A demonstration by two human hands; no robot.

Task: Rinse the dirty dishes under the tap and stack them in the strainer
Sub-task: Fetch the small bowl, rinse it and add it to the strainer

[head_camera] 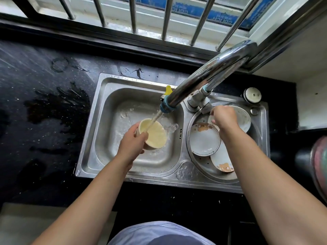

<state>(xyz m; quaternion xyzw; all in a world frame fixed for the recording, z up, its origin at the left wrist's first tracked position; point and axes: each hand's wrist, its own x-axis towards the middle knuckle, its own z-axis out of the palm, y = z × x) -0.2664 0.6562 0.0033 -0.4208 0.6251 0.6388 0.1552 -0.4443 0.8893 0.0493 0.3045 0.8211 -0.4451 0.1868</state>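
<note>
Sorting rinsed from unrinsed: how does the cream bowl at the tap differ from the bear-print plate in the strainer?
The cream bowl is deep and plain; the bear-print plate is shallow and white with a bear picture. The left hand grips the bowl under running water over the left basin; the plate rests unheld in the strainer on the right. Both are round.

The tap spout [203, 82] arches across both basins, plates [205, 138] crowd the strainer [203, 159], while the left basin [106, 138] around the bowl [155, 137] offers open room.
</note>
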